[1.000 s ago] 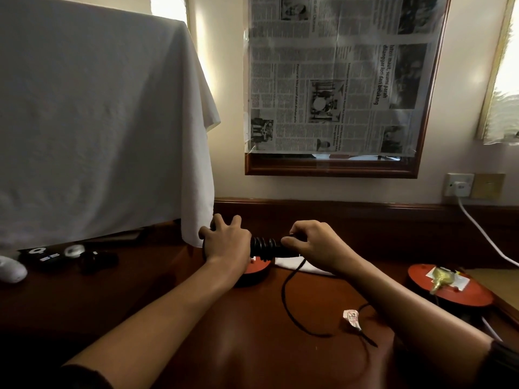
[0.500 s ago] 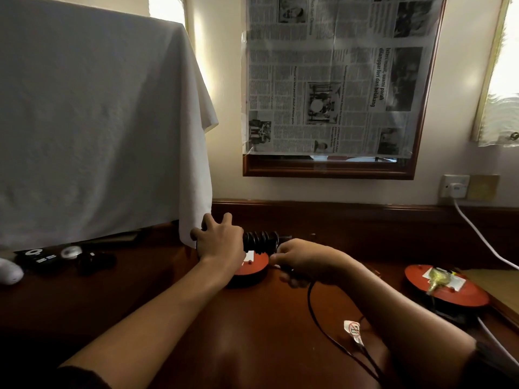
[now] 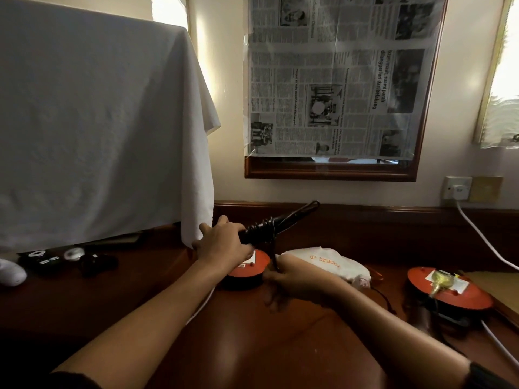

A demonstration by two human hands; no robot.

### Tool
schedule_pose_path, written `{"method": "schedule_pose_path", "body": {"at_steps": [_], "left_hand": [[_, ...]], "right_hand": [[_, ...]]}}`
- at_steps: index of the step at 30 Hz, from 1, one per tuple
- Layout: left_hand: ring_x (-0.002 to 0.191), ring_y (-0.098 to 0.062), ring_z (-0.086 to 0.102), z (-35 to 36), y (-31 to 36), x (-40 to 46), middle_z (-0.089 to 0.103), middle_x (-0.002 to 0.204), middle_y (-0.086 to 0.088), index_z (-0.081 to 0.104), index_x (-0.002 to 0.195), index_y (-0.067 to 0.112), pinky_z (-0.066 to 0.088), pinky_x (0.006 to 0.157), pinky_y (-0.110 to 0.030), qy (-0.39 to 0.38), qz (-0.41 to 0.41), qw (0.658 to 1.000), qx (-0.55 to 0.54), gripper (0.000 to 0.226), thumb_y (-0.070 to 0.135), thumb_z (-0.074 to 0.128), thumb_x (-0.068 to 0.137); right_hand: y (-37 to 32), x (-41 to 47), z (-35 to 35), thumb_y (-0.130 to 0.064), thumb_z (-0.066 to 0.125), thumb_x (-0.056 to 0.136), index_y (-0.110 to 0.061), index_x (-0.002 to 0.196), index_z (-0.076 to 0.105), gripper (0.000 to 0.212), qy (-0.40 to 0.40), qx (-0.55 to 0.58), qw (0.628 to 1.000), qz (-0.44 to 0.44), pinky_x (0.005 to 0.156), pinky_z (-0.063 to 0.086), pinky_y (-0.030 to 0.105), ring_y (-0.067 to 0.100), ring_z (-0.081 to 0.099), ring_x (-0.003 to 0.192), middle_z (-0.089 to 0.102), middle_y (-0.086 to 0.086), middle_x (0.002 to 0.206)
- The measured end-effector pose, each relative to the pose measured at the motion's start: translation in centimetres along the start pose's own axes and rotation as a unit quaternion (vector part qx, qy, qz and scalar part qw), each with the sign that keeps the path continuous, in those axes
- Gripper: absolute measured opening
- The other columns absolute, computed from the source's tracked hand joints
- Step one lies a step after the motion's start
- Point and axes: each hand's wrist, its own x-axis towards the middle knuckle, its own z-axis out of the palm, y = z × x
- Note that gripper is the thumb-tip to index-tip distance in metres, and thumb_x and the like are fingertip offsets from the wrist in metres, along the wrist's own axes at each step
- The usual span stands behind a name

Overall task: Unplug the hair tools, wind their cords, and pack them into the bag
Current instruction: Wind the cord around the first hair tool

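A black curling iron point(image 3: 276, 224) is held above a dark wooden desk point(image 3: 252, 346), tilted so that its barrel points up and to the right toward the wall. Its handle is gripped by the left hand point(image 3: 223, 244), with the fingers curled round it. Several turns of black cord point(image 3: 273, 249) are seen wound round the handle just beyond the fingers, and from there a strand runs straight down into the right hand point(image 3: 292, 280), where it is pinched between curled fingers.

Just behind the right hand a white bag point(image 3: 327, 263) with orange lettering is laid on the desk. Under the left hand a red cord reel point(image 3: 247, 269) is set on the desk, and a second red reel point(image 3: 449, 287) is placed well to the right. A white cable point(image 3: 483, 237) is plugged into a wall socket point(image 3: 457, 188) at the right. A white cloth point(image 3: 98, 122) is draped over something tall at the left, and a framed panel on the wall is covered with newspaper point(image 3: 337, 80).
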Motion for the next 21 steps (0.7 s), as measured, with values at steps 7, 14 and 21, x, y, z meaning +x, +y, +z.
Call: {"method": "schedule_pose_path", "body": {"at_steps": [7, 14, 21], "left_hand": [[0.115, -0.030, 0.047, -0.8, -1.0, 0.9, 0.053, 0.109, 0.005, 0.069, 0.107, 0.044, 0.046, 0.095, -0.049, -0.065, 0.006, 0.996, -0.059, 0.044, 0.061, 0.064, 0.066], [0.100, -0.010, 0.063, -2.3, -1.1, 0.8, 0.069, 0.104, 0.010, 0.072, 0.106, 0.040, 0.052, 0.089, -0.031, -0.168, 0.066, 0.965, -0.191, 0.030, 0.049, 0.077, 0.077], [0.103, -0.006, 0.062, -5.1, -0.3, 0.4, 0.065, 0.108, 0.013, 0.073, 0.103, 0.040, 0.050, 0.093, -0.030, -0.221, 0.139, 0.931, -0.254, 0.022, 0.037, 0.077, 0.082]], "right_hand": [[1.4, 0.1, -0.9, -0.037, 0.035, 0.107, -0.019, 0.091, 0.061, 0.036, 0.014, -0.050, 0.998, 0.039, 0.066, 0.050, 0.033, 0.020, 0.057, 0.063, 0.061, 0.014, 0.082], [1.4, 0.9, -1.5, -0.062, 0.019, 0.101, -0.008, 0.112, 0.070, 0.075, -0.056, -0.189, 0.973, 0.123, 0.062, 0.044, 0.031, 0.024, 0.055, 0.063, 0.055, 0.013, 0.068], [3.2, 2.3, -3.4, -0.047, 0.037, 0.104, -0.010, 0.086, 0.054, 0.045, -0.047, -0.126, 0.990, 0.036, 0.053, 0.039, 0.029, 0.018, 0.046, 0.054, 0.052, 0.007, 0.064]]}}
